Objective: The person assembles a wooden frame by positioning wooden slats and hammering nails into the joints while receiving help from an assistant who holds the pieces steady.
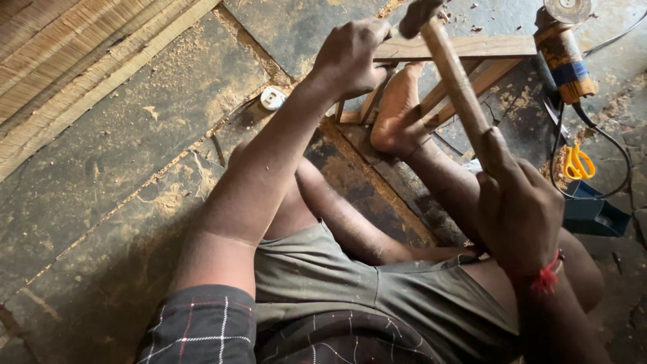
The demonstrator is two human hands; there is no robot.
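our right hand has a tight grip on the raised hammer. our left hand pins the wooden frame on the floor; a bad swing could hit fingers or our bare foot.

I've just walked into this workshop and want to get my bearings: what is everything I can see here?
hammer: one, wooden handle, raised in the right hand
wooden frame: one, pale, on the floor under a bare foot
power tool: one, orange and blue, top right
scissors: one, yellow handles, right
box: one, dark blue, right
round white object: one, on the floor
woven mat: one, tan, top left
left hand: on the frame
right hand: gripping the hammer
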